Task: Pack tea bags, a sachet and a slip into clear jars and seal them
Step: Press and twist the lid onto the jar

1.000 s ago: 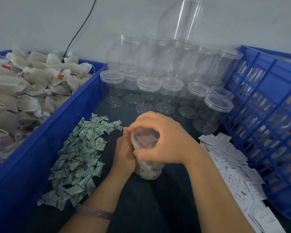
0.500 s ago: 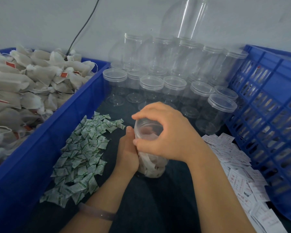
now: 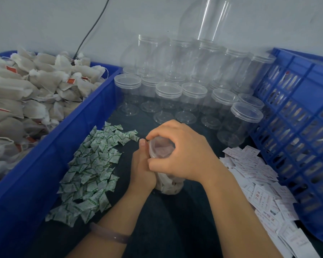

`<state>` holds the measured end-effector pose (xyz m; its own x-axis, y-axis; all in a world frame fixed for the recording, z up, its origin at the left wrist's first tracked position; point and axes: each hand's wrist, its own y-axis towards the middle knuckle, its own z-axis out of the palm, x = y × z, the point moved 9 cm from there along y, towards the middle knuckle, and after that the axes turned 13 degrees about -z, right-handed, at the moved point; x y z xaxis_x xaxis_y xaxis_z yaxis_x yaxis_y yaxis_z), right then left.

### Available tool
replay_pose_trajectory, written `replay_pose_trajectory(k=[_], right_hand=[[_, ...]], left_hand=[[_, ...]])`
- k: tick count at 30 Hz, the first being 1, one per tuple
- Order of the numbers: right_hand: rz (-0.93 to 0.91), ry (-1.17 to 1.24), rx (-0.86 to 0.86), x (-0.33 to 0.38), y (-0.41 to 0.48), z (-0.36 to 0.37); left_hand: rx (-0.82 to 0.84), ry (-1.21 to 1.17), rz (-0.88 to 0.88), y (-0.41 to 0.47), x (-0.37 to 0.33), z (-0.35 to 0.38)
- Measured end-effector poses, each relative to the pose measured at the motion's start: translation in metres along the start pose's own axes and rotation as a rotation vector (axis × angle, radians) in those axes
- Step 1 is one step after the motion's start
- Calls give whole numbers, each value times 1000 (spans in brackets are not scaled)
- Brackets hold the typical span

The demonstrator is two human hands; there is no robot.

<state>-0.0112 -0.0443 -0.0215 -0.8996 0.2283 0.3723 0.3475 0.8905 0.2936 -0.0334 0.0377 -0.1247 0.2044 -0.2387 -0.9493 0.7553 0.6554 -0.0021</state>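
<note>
- Two hands meet on one filled jar at the middle of the dark work surface. Its long axis runs near upright, with the mouth tipped a little toward the camera.
- Capping it is a clear lid, directly under the right hand. The fingers curl over the far rim and the thumb closes on the near rim, so any twist would turn about the jar's own axis.
- Holding the body from the left is the left hand, wrapped round the wall with its thumb up beside the lid's edge. It looks placed to brace against the turn.
- Whether the lid is fully seated cannot be told, as the right hand covers most of the rim.
- Thin, glossy and rigid plastic makes up jar and lid, and pale, soft contents press against the wall. The smooth sides could slip in a loose grip.
- Left of the jar lie small crinkled sachets printed green, spread flat.
- Right of it lie white paper slips with red print, overlapping.
- Behind stand empty jars, lidded and in rows, with more stacked against the wall.
- Far left, a blue bin is heaped with limp, fibrous tea bags. Far right is a slotted blue crate.
</note>
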Motion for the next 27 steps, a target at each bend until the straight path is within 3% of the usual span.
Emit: replay_pose_trajectory(k=[9,14,21,27], right_hand=[[156,-178,-114,0,-2,1],[106,-191,-78,3,-1,2],[-8,-142,105,8,10,7],[226,-232,-57,2,5,4]], left_hand=[[-47,7,53,-12,-8,-1],[-14,30,10,-4,-4,-1],[-67,32,4,-3,-5,-7],[-154,93,45,-17,-14,-7]])
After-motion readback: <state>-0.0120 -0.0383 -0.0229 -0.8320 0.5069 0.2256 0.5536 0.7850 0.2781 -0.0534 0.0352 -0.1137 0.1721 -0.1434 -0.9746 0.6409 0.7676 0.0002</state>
